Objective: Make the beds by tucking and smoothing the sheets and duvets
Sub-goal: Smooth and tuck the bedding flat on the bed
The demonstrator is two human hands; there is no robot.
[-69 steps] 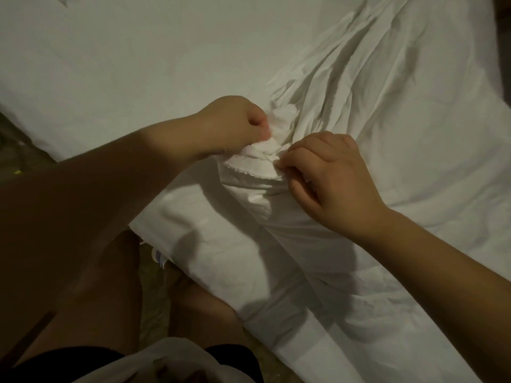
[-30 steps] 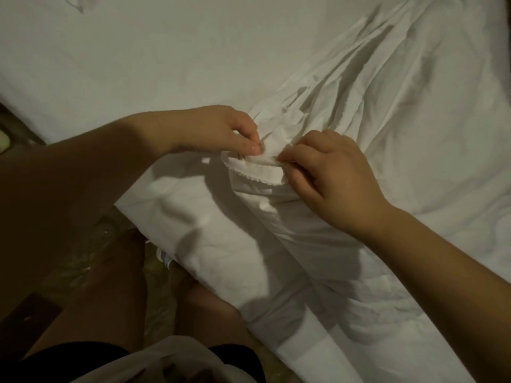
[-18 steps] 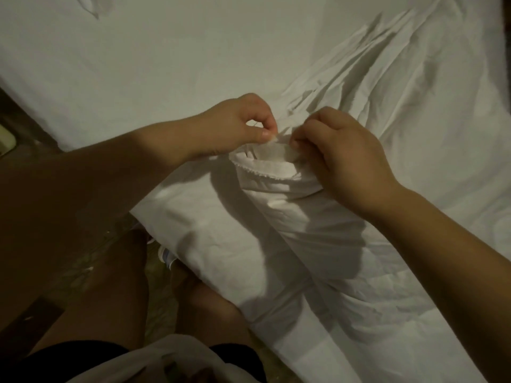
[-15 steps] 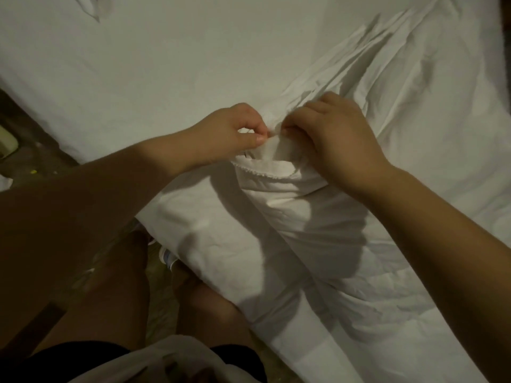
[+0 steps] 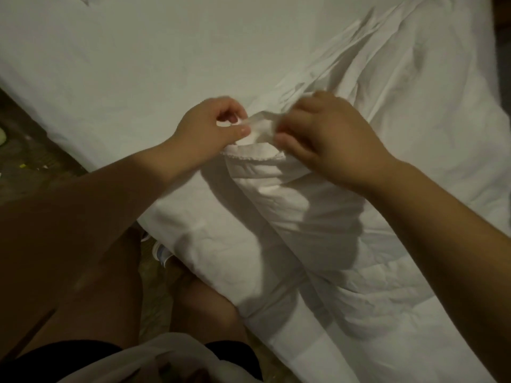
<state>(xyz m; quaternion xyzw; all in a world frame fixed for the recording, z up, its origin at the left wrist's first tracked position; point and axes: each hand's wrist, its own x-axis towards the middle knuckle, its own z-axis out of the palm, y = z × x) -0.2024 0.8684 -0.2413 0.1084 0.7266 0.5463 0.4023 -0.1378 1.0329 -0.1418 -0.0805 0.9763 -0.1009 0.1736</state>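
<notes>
The bed's flat white sheet (image 5: 138, 64) fills the upper left. The crumpled duvet (image 5: 414, 111) is heaped on it at the right and spills over the near edge, with its scallop-stitched corner (image 5: 251, 158) lying between the wrists. The fabric strip (image 5: 262, 124) at that corner, bunched in both fists two seconds ago, is now drawn out short and taut between the left hand (image 5: 210, 125) and the blurred right hand (image 5: 326, 139), each pinching one end; this looks like sorting out the corner, with smoothing not yet begun. The knees (image 5: 199, 305) and a shoe (image 5: 160, 251) on the littered floor (image 5: 33, 161) crowd the bed edge, where the hanging duvet blocks tucking.
</notes>
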